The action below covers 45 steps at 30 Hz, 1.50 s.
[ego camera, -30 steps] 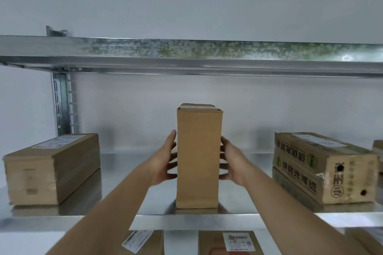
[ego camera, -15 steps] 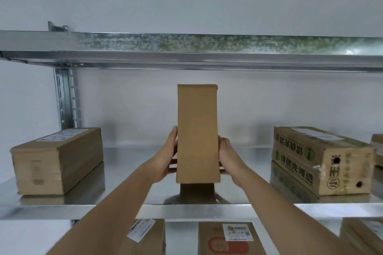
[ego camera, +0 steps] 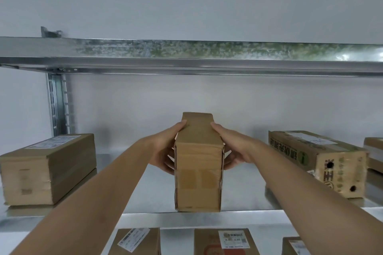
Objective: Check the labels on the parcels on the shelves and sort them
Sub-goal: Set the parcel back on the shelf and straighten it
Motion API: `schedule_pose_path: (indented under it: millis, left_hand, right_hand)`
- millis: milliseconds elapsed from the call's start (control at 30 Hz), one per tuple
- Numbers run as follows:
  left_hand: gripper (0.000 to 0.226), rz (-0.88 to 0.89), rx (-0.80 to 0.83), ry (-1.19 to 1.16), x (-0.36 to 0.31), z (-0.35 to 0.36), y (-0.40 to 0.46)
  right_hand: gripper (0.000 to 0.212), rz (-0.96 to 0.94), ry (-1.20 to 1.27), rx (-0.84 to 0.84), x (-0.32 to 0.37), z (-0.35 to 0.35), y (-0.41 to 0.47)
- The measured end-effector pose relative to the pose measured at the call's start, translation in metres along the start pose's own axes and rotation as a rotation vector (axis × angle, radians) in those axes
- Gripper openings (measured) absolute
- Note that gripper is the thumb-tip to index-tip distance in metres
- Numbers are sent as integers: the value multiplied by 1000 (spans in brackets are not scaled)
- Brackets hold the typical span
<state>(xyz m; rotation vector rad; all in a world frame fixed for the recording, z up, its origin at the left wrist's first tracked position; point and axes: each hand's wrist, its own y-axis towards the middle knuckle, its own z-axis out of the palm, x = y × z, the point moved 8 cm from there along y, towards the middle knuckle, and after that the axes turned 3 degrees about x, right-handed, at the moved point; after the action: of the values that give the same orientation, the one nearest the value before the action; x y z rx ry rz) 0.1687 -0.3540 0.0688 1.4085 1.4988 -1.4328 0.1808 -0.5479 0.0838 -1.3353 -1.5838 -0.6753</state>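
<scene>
A plain brown cardboard parcel (ego camera: 198, 163) is held between both hands over the middle of the metal shelf (ego camera: 186, 216), tipped so its long side points away from me and its taped end faces me. My left hand (ego camera: 165, 149) grips its left side, thumb on top. My right hand (ego camera: 232, 147) grips the right side the same way. No label shows on the faces I see.
On the shelf, a labelled brown parcel (ego camera: 48, 166) lies at the left and a printed carton (ego camera: 317, 161) at the right, with another box (ego camera: 374, 154) at the far right edge. Labelled parcels (ego camera: 226, 241) sit on the shelf below. An upper shelf beam (ego camera: 186, 56) runs overhead.
The parcel stood upright on the shelf, was lifted, and is now tipped over so its end faces me. Both hands stayed on its sides.
</scene>
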Motion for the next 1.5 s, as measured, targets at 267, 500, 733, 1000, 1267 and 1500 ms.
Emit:
schedule_pose_path:
  millis: [267,500,733,1000,1267,1500]
  left_hand:
    - [83,-98,47,5,7,-8,16]
    - [101,-96,98,-33,3,-13,42]
    - [85,-65,116,-28,-2,-11,47]
    - [63,-52,61,-48,-6,-11,49]
    - [58,-48,70,-66,-5,-11,54]
    - [78,-41,109,-74,2,-16,64]
  right_hand:
    - [83,165,20,79,-12,-7,23]
    - [99,202,128,112,-2,2,50]
    - [73,191,93,165,-1,4,64]
    - [60,154,98,161,0,5,71]
    - [56,139,114,155,0,5,72]
    - [64,118,88,151,-5,3,73]
